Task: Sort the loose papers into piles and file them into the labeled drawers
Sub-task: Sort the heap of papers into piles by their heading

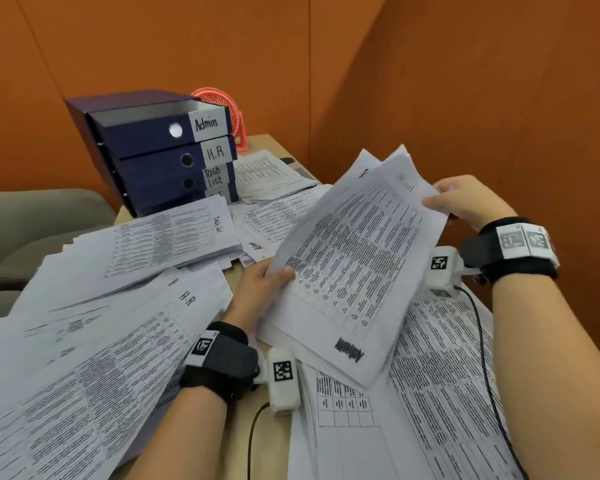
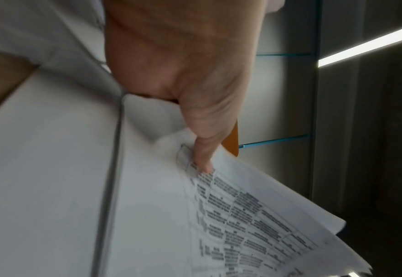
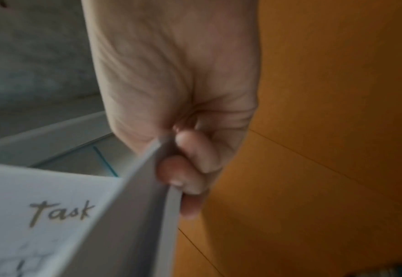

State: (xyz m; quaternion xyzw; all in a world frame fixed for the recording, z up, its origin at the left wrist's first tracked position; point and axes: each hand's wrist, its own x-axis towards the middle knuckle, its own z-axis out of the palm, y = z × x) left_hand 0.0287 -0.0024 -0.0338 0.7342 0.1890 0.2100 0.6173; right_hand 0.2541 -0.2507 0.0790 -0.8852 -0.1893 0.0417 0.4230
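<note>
I hold a thin stack of printed sheets [image 1: 354,258] tilted above the table, the top one marked "Admin" at its near corner. My left hand [image 1: 264,282] pinches the stack's left edge, thumb on top [image 2: 202,159]. My right hand [image 1: 465,202] pinches the far right corner, fingers [image 3: 183,172] curled under it; a sheet marked "Task" [image 3: 53,211] shows there. Dark blue drawers [image 1: 160,150] labeled Admin, H.R and Task List stand at the back left, the top Admin drawer pulled out. Piles marked "Task List" [image 1: 174,237] and "H.R" [image 1: 94,341] lie to the left.
More loose printed sheets [image 1: 430,393] cover the table's right and far side [image 1: 271,174]. A coral desk fan [image 1: 222,109] stands behind the drawers. Orange walls close in behind and to the right. A grey chair [image 1: 32,220] sits off the table's left edge.
</note>
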